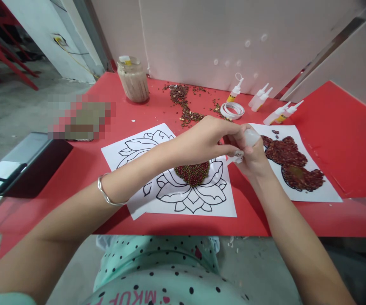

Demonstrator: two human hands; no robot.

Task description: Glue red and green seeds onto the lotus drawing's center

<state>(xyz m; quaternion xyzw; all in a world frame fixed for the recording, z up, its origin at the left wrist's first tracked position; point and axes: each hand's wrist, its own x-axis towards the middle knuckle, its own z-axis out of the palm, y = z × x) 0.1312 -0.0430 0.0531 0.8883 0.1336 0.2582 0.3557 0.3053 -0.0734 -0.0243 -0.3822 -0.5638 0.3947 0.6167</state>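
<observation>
Both my hands meet above the table, right of a white sheet with a black-outlined lotus drawing [198, 201]. Red and greenish seeds [194, 173] cover the flower's centre. My right hand [254, 154] is wrapped round a small translucent glue bottle [251, 137]. My left hand [222, 137] reaches across to it, its fingers bent at the bottle and near a whitish piece [236, 157] by the fingertips. What exactly the left fingers pinch is hidden. At the right, a second sheet [325, 192] bears a shape filled with dark red seeds [287, 152].
Behind lie loose seeds [179, 95], a tape roll [232, 110], several glue bottles [261, 99] and a glass jar [133, 80]. A dark box-like object [39, 169] and a blurred item [85, 118] are at the left. The red table [249, 220] ends near my body.
</observation>
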